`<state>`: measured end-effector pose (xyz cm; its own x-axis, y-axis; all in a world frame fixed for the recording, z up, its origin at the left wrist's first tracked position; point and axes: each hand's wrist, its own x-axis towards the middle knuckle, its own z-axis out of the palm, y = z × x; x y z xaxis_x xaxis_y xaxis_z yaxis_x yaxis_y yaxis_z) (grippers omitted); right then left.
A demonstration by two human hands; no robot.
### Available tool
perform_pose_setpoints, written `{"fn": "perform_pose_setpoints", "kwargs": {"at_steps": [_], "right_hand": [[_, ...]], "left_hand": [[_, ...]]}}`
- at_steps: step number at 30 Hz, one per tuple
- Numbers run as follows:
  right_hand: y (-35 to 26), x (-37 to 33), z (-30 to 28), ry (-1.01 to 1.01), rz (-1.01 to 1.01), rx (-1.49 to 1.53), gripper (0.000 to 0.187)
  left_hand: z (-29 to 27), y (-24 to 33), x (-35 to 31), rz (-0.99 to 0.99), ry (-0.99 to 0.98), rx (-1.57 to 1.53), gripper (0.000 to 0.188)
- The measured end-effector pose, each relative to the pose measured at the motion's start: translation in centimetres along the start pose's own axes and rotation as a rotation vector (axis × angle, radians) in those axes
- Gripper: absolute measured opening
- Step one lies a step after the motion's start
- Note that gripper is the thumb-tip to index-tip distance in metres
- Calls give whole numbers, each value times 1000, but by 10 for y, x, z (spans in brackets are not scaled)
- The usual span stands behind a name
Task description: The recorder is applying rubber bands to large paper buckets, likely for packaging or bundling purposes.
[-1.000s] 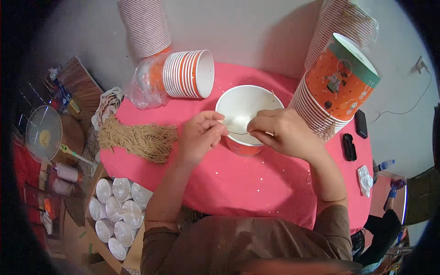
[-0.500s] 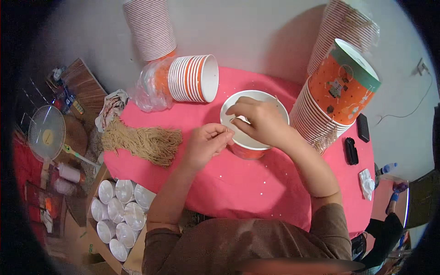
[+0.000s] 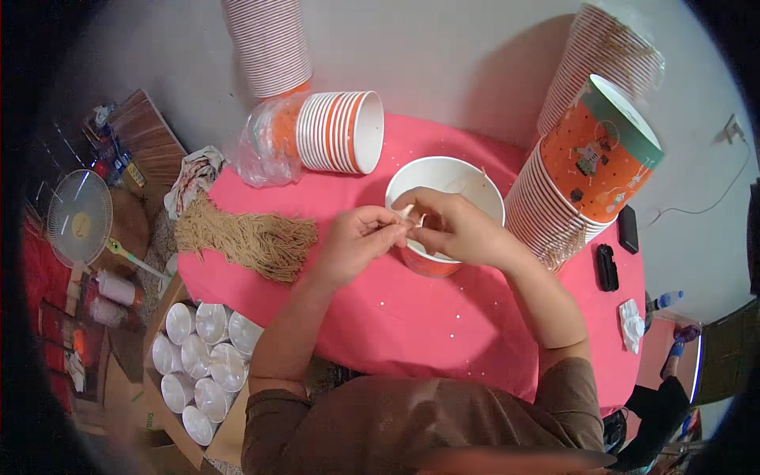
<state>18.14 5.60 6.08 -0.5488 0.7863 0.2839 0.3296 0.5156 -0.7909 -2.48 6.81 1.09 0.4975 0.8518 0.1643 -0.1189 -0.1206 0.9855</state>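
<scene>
Both hands meet over the near left rim of an orange paper bucket [image 3: 484,184] with a white inside, which stands upright on the pink tablecloth. My left hand [image 3: 360,241] is closed in a pinch, its fingertips against a small white piece [image 3: 406,212] too small to name for certain. From the right, my right hand [image 3: 455,226] curls over the rim and pinches the same piece between thumb and fingers. The hands hide part of the bucket's near wall and its inside. A bundle of tan strings [image 3: 249,237] lies left of my left hand.
Nested paper buckets [image 3: 336,133], partly in clear plastic, lie on their side at the back. A tall bucket stack [image 3: 582,174] leans at the right, beside a black case [image 3: 607,267] and crumpled tissue [image 3: 631,324]. A carton [image 3: 158,396] of clear-topped cups stands lower left.
My right hand has come down and left from above the bucket's opening to meet my left hand. The white piece now shows between their fingers. The whole view has shifted slightly.
</scene>
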Motion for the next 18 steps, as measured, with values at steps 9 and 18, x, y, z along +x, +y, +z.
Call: {"fn": "perform_pose_setpoints", "kwargs": {"at_steps": [9,18], "right_hand": [[-15,-9,-20,109,-248,-373,5],[-18,7,-13,108,-348,-449,8]], "left_hand": [[-7,19,3,-64,82,38,23],[6,14,4,-88,-42,44,13]]}}
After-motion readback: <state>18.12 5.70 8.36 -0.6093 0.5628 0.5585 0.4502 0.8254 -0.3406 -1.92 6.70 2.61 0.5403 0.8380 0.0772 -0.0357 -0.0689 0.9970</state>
